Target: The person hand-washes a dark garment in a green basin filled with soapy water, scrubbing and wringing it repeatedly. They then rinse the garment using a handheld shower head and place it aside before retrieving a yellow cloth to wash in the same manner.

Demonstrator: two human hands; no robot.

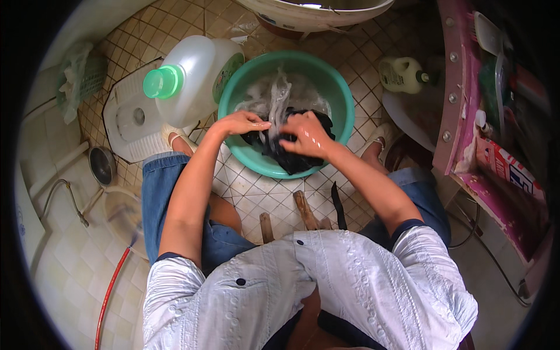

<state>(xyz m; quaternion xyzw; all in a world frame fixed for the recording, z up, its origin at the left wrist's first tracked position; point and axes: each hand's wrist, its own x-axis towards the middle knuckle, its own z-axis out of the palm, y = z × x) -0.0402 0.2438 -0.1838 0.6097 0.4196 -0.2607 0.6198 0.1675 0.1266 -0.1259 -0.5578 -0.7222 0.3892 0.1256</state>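
Note:
In front of me stands a round green plastic basin [348,105] holding sudsy water. Black wet cloth [302,159] is bunched in its near half. A translucent whitish strip [279,94], plastic or thin fabric, runs from the suds down onto the cloth. My left hand [240,123] is over the basin's left side, its fingertips at the strip's edge; whether they pinch it is unclear. Wet and slightly blurred, my right hand [308,133] hovers over or touches the black cloth, thumb and fingers apart.
A large translucent jug with a green cap [162,82] stands left of the basin, before a squat toilet [131,116]. Beyond is a white bucket [315,17]. At right are a detergent bottle [400,75] and a pink shelf [455,83]. A red hose [111,288] runs at left.

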